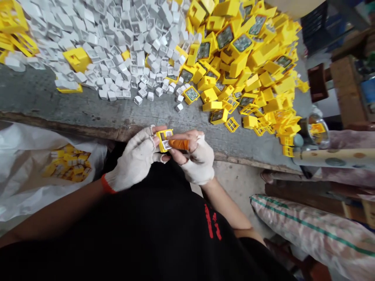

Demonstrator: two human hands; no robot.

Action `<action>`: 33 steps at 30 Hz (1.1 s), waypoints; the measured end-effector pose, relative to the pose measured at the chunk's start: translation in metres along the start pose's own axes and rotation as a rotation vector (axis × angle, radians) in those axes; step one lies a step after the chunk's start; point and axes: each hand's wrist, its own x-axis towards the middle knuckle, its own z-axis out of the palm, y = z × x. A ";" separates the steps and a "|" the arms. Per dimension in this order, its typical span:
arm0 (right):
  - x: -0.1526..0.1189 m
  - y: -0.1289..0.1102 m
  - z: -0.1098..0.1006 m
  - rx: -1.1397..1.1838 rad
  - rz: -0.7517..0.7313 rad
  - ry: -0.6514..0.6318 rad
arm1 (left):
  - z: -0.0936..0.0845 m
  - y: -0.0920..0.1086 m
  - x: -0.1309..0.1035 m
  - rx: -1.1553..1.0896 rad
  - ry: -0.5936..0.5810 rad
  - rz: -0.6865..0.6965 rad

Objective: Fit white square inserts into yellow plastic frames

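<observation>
Over the near edge of the table, my left hand [133, 156], in a white fingerless work glove, grips a small yellow plastic case [161, 146] by its left side. White pieces [166, 144] sit in the case's openings. From the right, my right hand [197, 158] reaches in, gloved the same way, with an orange cover on the index finger. That fingertip touches the white piece at the case's right side, and the thumb is bent in just below. Whether the right fingers pinch anything is hidden.
Beyond my hands, the grey table [88, 111] bears a heap of white plastic caps [117, 47] and, to the right, a pile of yellow cases [243, 58]. A white sack [17, 164] with yellow-and-white pieces stands at left. A stuffed sack [316, 226] lies at right.
</observation>
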 end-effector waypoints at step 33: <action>-0.009 0.011 -0.002 -0.239 0.073 -0.122 | -0.001 -0.003 -0.002 0.143 -0.016 0.206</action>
